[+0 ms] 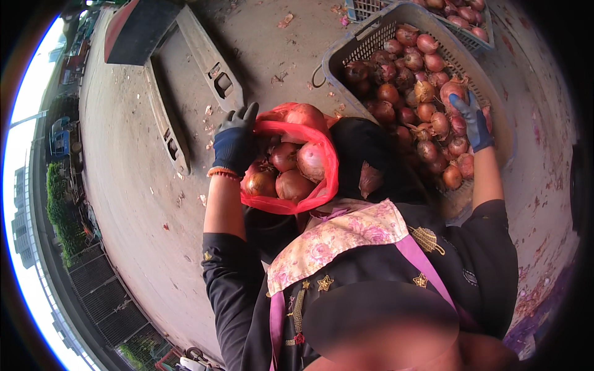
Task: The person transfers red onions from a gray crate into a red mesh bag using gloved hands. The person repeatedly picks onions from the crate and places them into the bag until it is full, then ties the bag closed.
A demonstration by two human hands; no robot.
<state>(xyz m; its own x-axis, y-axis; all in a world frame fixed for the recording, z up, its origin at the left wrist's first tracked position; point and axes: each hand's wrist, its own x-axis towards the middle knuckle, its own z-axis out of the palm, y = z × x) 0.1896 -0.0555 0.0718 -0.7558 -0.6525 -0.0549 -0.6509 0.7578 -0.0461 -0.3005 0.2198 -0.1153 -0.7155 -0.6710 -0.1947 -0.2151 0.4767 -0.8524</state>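
Note:
A red mesh bag sits open in front of me between my legs, with several large red onions inside. My left hand, in a grey-and-blue coated work glove, holds the bag at its left rim; part of the grip is hidden. To the right, my right hand wears a similar glove and reaches into a grey plastic crate of red onions. Its thumb lies over a large red onion near the crate's right wall, the fingers on the onion's far side.
Another plastic crate with onions stands beyond. Pallet-jack forks lie ahead on the left, near the bag. Dry onion skins litter the concrete floor. One piece of skin rests on my dark trouser leg. A mesh fence borders the far left.

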